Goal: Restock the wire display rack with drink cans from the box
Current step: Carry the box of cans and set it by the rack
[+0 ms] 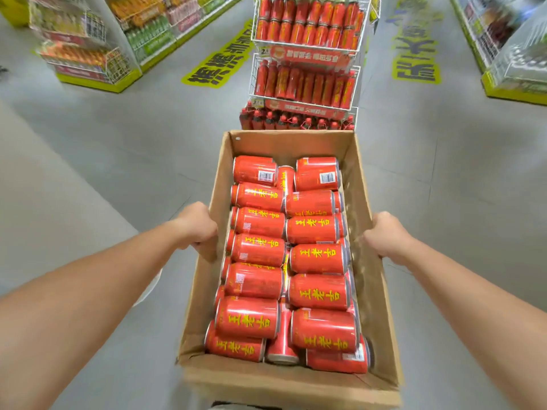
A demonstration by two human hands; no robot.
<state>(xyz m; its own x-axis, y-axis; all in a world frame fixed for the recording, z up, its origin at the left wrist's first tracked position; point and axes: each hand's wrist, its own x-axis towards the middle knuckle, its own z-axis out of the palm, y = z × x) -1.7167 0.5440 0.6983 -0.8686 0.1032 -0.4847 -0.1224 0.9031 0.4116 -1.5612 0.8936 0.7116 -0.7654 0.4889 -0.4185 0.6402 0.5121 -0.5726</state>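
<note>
Ahead stands the wire rack; left hand and right hand curl fingers over box walls.

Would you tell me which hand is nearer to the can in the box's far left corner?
Left. The left hand grips the box's left wall, short of that can; the right hand grips the opposite wall, across both rows.

Cans lie in the box, hands on either side; the rack stands just beyond it.
</note>
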